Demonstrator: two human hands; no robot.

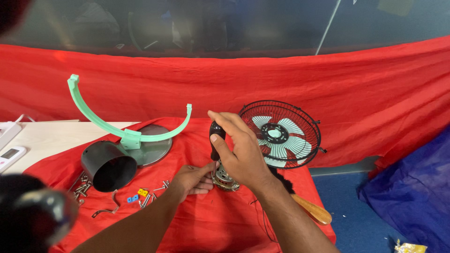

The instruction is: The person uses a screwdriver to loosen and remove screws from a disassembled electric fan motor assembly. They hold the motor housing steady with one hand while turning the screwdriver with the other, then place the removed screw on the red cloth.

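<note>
Head view: right hand [239, 147] grips screwdriver [215, 139] over motor [225, 180].

A small electric fan motor [225, 178], built of a silvery laminated metal stack with copper-coloured windings, is seen standing on the red cloth just in front of the black fan guard. A black screwdriver handle [215, 139] is held upright directly above the motor, its lower end hidden behind the fingers. Thin black wires [262, 220] are seen trailing from the motor across the cloth toward the near edge.
</note>
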